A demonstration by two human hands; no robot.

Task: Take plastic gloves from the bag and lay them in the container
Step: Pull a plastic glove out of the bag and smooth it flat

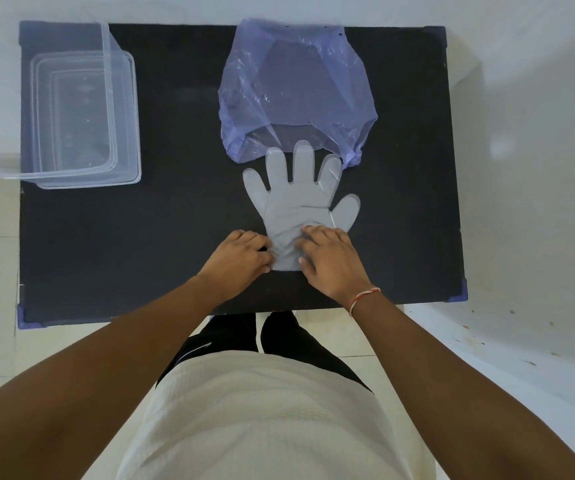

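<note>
A translucent plastic glove (296,199) lies flat on the black table (175,220), fingers pointing away from me, its fingertips at the mouth of the purple plastic bag (296,91). My left hand (237,259) pinches the glove's cuff at its left edge. My right hand (331,261) presses on the cuff's right side, fingers bent over the plastic. The clear plastic container (81,116) stands at the table's far left corner; it looks empty. More glove plastic shows faintly inside the bag.
The container's near left corner overhangs the table's left edge. A red and white thread circles my right wrist (364,299). Pale floor tiles surround the table; its near edge lies just behind my wrists.
</note>
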